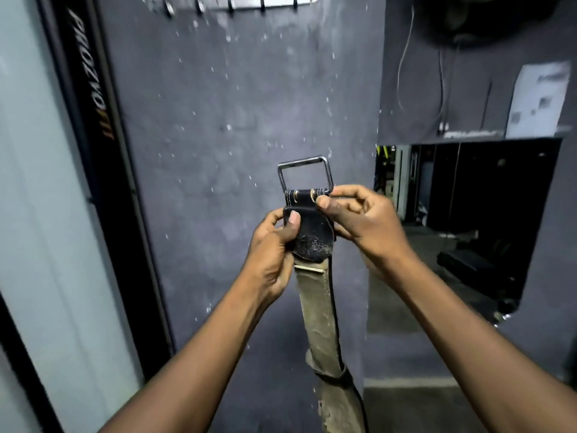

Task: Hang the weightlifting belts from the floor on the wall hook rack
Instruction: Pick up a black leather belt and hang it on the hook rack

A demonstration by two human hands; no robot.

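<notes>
**Head view: belt held up by its buckle end, facing the wall**

I have the weightlifting belt (315,295) in both hands in front of the grey wall (218,120). My left hand (274,248) is clamped on the dark leather tab just under the buckle, thumb pressed flat on its face. My right hand (359,220) pinches the stitched fold where the leather wraps the buckle's bar.

The belt's long axis runs close to vertical. The steel buckle (304,175) points up toward the hook rack (246,3), which sits well above at the top edge of the view, its hooks bare. The tan strap hangs straight down between my forearms and out of the bottom of the view.

It looks like thick, worn leather: stiff across its width, bending only in slow curves along its length, and I would judge it fairly heavy. The surface is rough, not slippery. The buckle frame is the rigid, open part, so it seems the sensible piece to slip over a hook while I grip the leather just below.
</notes>
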